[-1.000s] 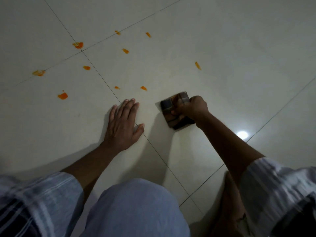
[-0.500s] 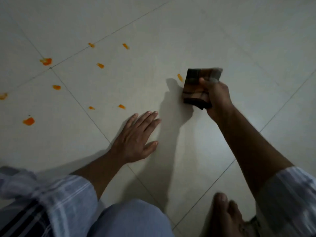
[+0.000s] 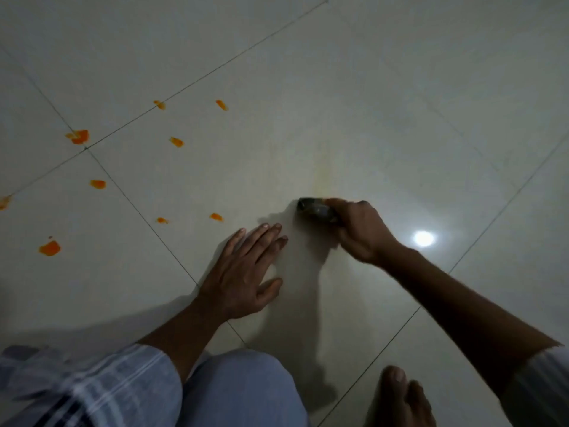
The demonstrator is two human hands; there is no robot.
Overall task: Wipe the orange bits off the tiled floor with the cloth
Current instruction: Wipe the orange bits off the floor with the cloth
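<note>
**Low on the floor: cloth down, orange bits to the left**

Down on the pale tiled floor [image 3: 400,103], the dark folded cloth [image 3: 317,210] lies pressed under the right hand [image 3: 361,232]. Fingers curl over its near edge and grip it; only the far end of the cloth shows past the knuckles, blurred. A faint yellowish streak [image 3: 321,167] runs up the tile from the cloth's far edge.

Left hand [image 3: 243,272] lies flat on the same tile, fingers straight and together, thumb out, holding nothing. Its fingertips sit just beside the cloth, apart from it.

Orange bits are scattered to the left of both hands. Nearest: a small one [image 3: 216,216] just beyond the left fingertips, and another [image 3: 161,220] close to the grout line. Farther out on the same tile: one [image 3: 176,142] mid-tile, one [image 3: 221,105] near the far side, one [image 3: 159,104] on the grout line itself. At the grout crossing sits a larger blob [image 3: 78,137]. On the left tile: a piece [image 3: 98,184], a big one [image 3: 50,248], and a bit [image 3: 4,201] cut by the picture's left edge.

A bright light reflection [image 3: 424,238] shines on the floor right of the right wrist. At the bottom: a bent knee in light blue cloth [image 3: 243,392], a checked sleeve [image 3: 92,389] on the left arm, and bare toes [image 3: 400,392] on the tile.
</note>
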